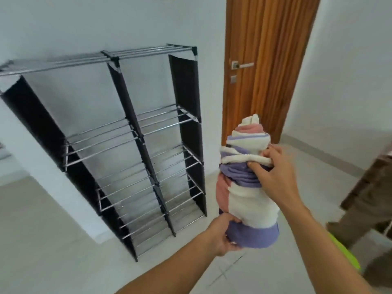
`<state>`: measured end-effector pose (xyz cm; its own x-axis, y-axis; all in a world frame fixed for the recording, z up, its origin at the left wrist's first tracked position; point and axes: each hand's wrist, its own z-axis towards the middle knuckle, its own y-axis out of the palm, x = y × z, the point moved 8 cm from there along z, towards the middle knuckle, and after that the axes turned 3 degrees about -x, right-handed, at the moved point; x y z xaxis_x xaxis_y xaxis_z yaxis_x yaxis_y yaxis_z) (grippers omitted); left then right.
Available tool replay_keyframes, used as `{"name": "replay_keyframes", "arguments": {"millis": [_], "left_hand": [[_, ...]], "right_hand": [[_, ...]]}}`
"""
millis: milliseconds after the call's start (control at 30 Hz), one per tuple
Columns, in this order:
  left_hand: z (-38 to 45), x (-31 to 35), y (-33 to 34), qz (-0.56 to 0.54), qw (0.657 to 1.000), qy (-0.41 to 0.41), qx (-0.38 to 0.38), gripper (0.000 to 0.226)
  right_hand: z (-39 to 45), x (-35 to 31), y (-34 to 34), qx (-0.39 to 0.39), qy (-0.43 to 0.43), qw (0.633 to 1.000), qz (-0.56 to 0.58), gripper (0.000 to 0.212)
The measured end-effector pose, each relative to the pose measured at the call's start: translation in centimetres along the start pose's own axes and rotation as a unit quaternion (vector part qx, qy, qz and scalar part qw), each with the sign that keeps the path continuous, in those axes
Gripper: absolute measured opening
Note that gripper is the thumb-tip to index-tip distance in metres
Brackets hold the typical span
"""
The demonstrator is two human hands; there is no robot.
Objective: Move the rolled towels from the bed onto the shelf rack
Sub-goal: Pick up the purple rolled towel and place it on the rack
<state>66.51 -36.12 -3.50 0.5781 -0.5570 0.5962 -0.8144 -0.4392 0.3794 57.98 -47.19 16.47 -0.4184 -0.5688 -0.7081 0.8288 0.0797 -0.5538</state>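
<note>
Rolled towel (248,187) upright between both hands: left hand (224,236) cups bottom, right hand (273,172) fingers clamped mid-roll so it won't unravel. Shelf rack (118,145) empty, I'm nearly there.

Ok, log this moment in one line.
carry | rolled purple-pink-white striped towel | left hand under base, right hand gripping middle | black metal-bar shelf rack bare

shelf rack (118,145) left end cropped, bed unseen, right-edge furniture (373,187) cut off
</note>
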Motion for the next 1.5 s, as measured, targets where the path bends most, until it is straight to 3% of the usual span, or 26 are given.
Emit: {"name": "replay_keyframes", "arguments": {"millis": [100,400,567,767,1067,1267,1367,1433,1500], "left_hand": [[0.7,3.8,-1.7,-0.045,0.997,0.018,0.061,0.009],[4.0,16.1,-7.8,-0.141,0.977,0.114,0.112,0.006],[5.3,25.6,-11.2,-0.176,0.962,0.176,0.109,0.007],[6.8,35.5,-15.6,-0.198,0.957,0.192,0.093,0.020],[10.1,39.8,-18.1,-0.207,0.957,0.187,0.082,0.015],[10.9,40.4,-19.0,-0.084,0.974,0.180,0.112,0.050],[11.5,39.6,-18.5,-0.030,0.989,0.113,0.092,0.069],[11.9,39.4,-17.7,-0.032,0.994,0.089,0.058,0.079],[12.2,40.1,-17.3,-0.067,0.991,0.110,0.042,0.074]], "right_hand": [[5.2,-1.2,3.8,-0.047,-0.042,0.998,0.007,0.020],[17.5,-6.6,15.5,-0.138,-0.157,0.977,0.028,0.035],[26.5,-9.5,20.4,-0.126,-0.170,0.977,0.025,0.036],[36.8,-12.2,27.7,-0.150,-0.145,0.978,0.024,0.041],[41.7,-9.6,36.1,-0.212,-0.052,0.976,0.000,0.054],[39.7,-4.8,39.2,-0.249,0.048,0.967,-0.019,0.090],[40.2,-2.4,39.5,-0.247,0.137,0.959,-0.030,0.102],[40.5,-1.9,39.8,-0.271,0.168,0.946,-0.061,0.104],[40.9,-1.9,39.9,-0.288,0.171,0.940,-0.063,0.097]]}}
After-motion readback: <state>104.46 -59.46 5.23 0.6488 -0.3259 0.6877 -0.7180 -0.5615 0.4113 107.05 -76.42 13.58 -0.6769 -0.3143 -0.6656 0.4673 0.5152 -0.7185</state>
